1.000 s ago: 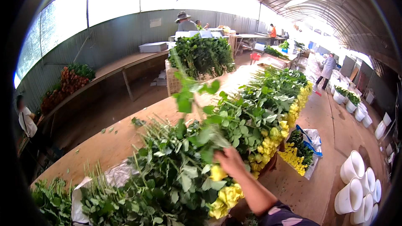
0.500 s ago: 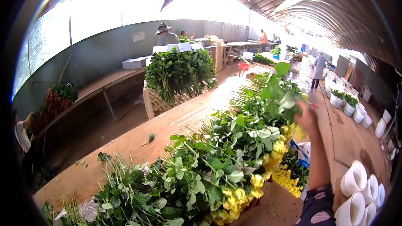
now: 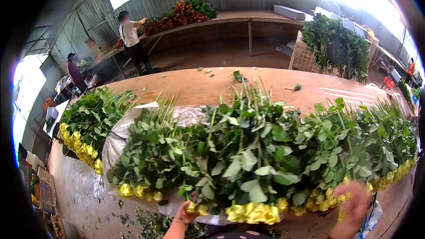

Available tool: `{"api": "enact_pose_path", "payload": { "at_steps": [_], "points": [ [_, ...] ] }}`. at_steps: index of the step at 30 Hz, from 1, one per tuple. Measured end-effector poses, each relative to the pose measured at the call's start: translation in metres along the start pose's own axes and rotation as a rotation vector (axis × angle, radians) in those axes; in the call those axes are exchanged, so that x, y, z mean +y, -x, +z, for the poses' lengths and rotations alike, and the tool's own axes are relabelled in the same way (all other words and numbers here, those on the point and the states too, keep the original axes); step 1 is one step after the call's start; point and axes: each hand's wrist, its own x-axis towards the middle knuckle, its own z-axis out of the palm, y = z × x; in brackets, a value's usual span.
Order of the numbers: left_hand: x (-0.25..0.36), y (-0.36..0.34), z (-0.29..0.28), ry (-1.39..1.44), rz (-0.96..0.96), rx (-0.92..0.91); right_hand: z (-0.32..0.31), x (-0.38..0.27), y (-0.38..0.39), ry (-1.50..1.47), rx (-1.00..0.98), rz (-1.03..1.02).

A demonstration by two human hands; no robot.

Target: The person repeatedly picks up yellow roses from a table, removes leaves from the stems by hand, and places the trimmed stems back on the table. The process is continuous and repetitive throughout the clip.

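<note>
A long row of yellow roses (image 3: 252, 213) lies across the table in front of me, stems pointing away and blooms along the near edge. Down at that edge, my left hand (image 3: 183, 216) has its fingers closed around a yellow rose bloom (image 3: 191, 207). My right hand (image 3: 352, 201) is off to the right beside the blooms. Motion smears its fingers, and I cannot see anything held in it. Thick green foliage (image 3: 248, 159) covers most of the stems.
At the left lies a separate bunch of yellow roses (image 3: 77, 144) next to white wrapping (image 3: 117, 144). Cut leaves (image 3: 155, 222) litter the floor below. Across the aisle stand a wicker basket (image 3: 301, 53) with greenery and a bench of orange flowers (image 3: 188, 13), where a person (image 3: 129, 35) works.
My view has swung to the left along the table. My left hand has come into view at the blooms. My right hand is no longer up among the leaves at the far end.
</note>
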Motion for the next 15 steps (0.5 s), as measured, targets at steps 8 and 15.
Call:
{"api": "enact_pose_path", "payload": {
  "at_steps": [8, 15],
  "points": [
    [0.032, 0.052, 0.054, -0.161, -0.063, -0.478, 0.379, 0.098, 0.001, -0.356, -0.403, 0.644],
    [0.050, 0.052, 0.024, -0.455, 0.097, -0.380, 0.348, 0.057, -0.003, -1.103, 0.194, 0.706]
  ]
}}
